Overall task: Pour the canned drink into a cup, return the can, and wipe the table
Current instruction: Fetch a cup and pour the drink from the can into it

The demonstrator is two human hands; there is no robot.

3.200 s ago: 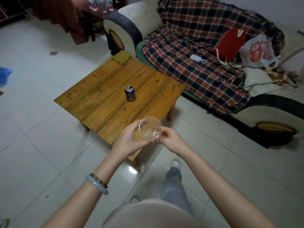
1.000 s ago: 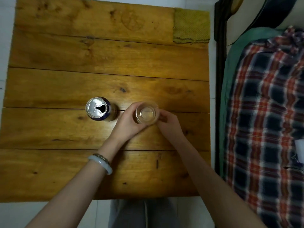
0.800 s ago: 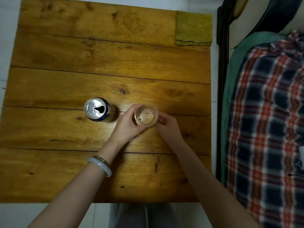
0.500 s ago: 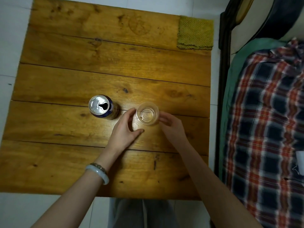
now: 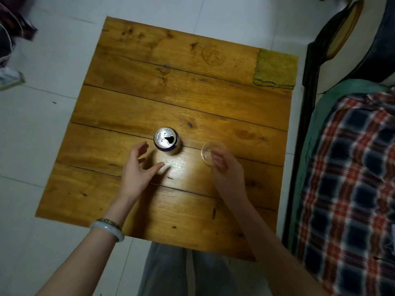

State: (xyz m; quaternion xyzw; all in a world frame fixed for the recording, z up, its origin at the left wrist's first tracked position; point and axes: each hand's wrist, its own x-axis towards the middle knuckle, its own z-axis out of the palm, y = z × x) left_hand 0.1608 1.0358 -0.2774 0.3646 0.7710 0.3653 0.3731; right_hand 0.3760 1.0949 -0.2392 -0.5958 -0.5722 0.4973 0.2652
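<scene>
Where the right hand overlaps the cup, its grip blurs.

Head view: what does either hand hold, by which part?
Left hand holds nothing beside the blue metal can. Right hand, blurred, overlaps the clear plastic cup at its rim; unclear.

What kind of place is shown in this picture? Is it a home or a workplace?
Most likely a living room in a home: a wooden table stands on a tiled floor, beside a sofa covered with a plaid blanket.
</scene>
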